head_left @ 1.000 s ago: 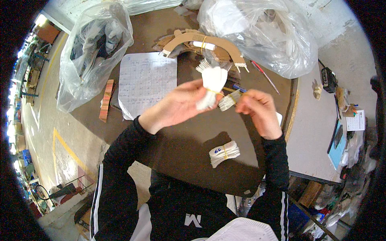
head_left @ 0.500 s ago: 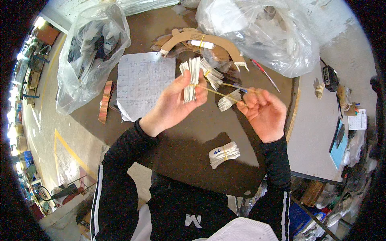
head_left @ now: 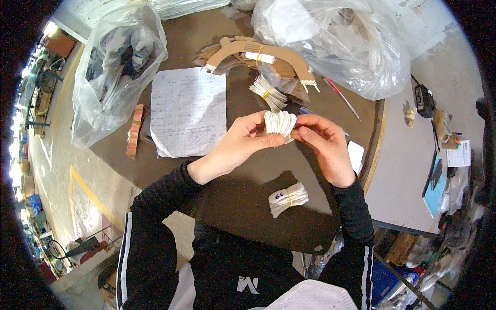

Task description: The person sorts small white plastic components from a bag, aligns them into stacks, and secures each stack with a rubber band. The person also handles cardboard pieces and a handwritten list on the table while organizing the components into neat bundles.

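My left hand point(head_left: 247, 140) is closed around a bundle of white strips point(head_left: 279, 124), thumb across its lower front. Against the bundle's right side, my right hand point(head_left: 326, 146) has its thumb and fingers pinched together. Whether the yellow rubber band is on this bundle cannot be made out, as fingers cover the middle. Just beyond the hands lies a second banded bundle of strips point(head_left: 268, 93). Another banded bundle point(head_left: 288, 199), with blue handwriting on its top strip, rests on the brown table nearer my body.
A handwritten sheet point(head_left: 187, 111) and a striped strip point(head_left: 135, 131) lie to the left. Curved cardboard point(head_left: 287, 53) sits at the back between clear plastic bags, one left point(head_left: 124, 67), one right point(head_left: 336, 46). A red pen point(head_left: 342, 97) and a white flat object point(head_left: 355, 156) are at right.
Both hands have come together, lower and toward the middle. The rubber band, stretched out by my right hand before, no longer shows stretched. The held bundle has turned, its strip ends now facing up.
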